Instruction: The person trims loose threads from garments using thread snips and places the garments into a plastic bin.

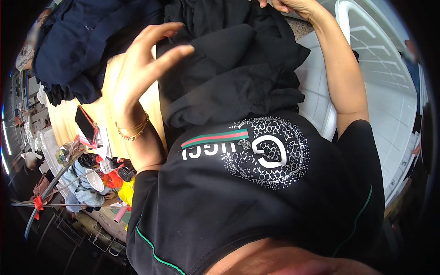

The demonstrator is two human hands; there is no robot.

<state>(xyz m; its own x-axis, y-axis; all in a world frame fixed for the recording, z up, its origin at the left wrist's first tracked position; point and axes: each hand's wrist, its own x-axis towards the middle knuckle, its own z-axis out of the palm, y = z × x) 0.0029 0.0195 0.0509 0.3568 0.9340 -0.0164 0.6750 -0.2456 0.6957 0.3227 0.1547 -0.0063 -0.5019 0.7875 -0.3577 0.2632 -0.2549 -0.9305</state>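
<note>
A heap of black cloth (229,50), apparently garments, lies in front of me against my shirt, its near part folded over. My left hand (146,59) is raised over the left edge of this heap, thumb and fingers spread, holding nothing. At the top of the picture, my right hand (293,5) is at the far right edge of the black cloth. Its fingers are curled and appear closed on the cloth, though the picture's edge cuts off part of the hand.
Navy garments (87,46) are piled on the wooden table (64,117) at the left. Closer to me on that side are a phone (85,123) with a red edge and a clutter of cloth and bags (87,188). A white plastic bin (389,91) stands at my right.
</note>
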